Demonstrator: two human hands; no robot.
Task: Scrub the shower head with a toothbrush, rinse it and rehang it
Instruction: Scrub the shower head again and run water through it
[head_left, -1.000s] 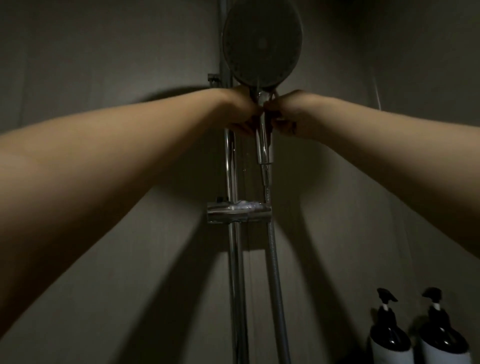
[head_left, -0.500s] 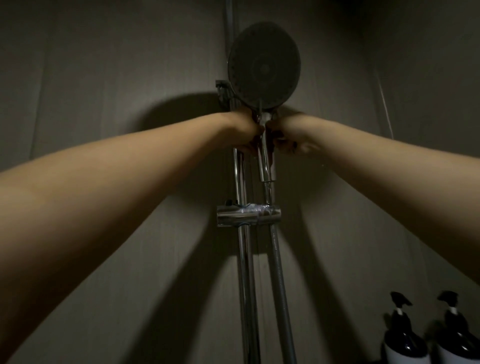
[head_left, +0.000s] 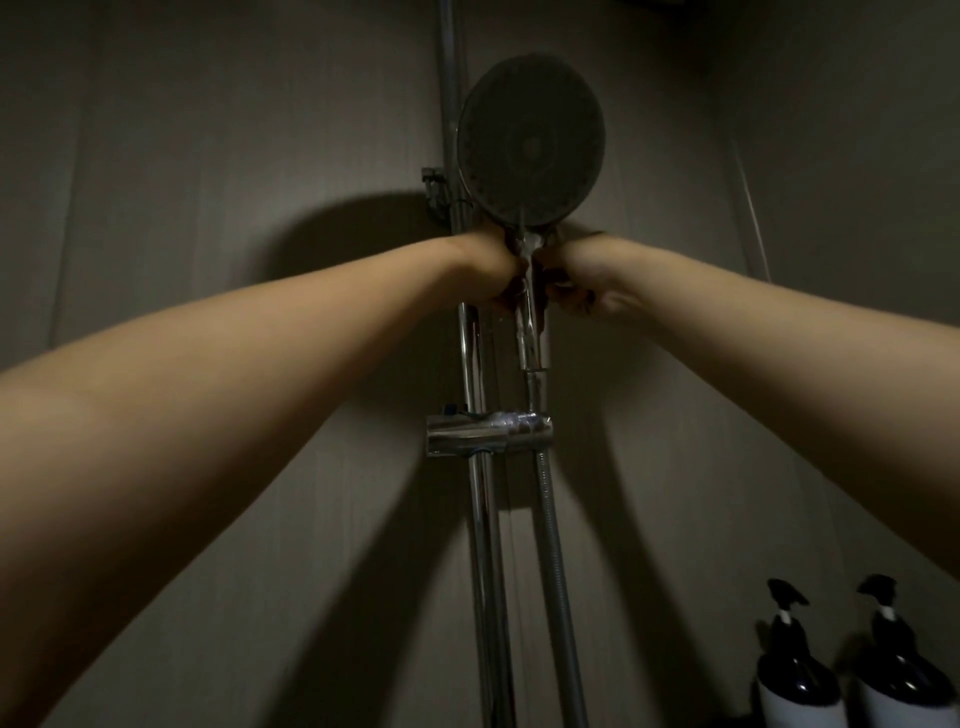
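The round dark shower head (head_left: 531, 143) sits high on the chrome riser rail (head_left: 480, 519), its face turned toward me. Both arms reach up to its chrome handle (head_left: 531, 332). My left hand (head_left: 493, 270) grips the top of the handle from the left. From the right, my right hand (head_left: 576, 283) curls its fingers around the same spot. Below the hands the handle runs down to the ribbed metal hose (head_left: 556, 571). No toothbrush is visible.
A chrome slider bracket (head_left: 488, 434) clamps the rail below the handle. Two dark pump bottles (head_left: 795, 670) (head_left: 898, 675) stand at the lower right. Dim grey wall panels surround the rail, and a wall corner runs at the right.
The shower head, hands and rail have shifted lower in the view over the second. Both hands keep their hold on the handle just under the head.
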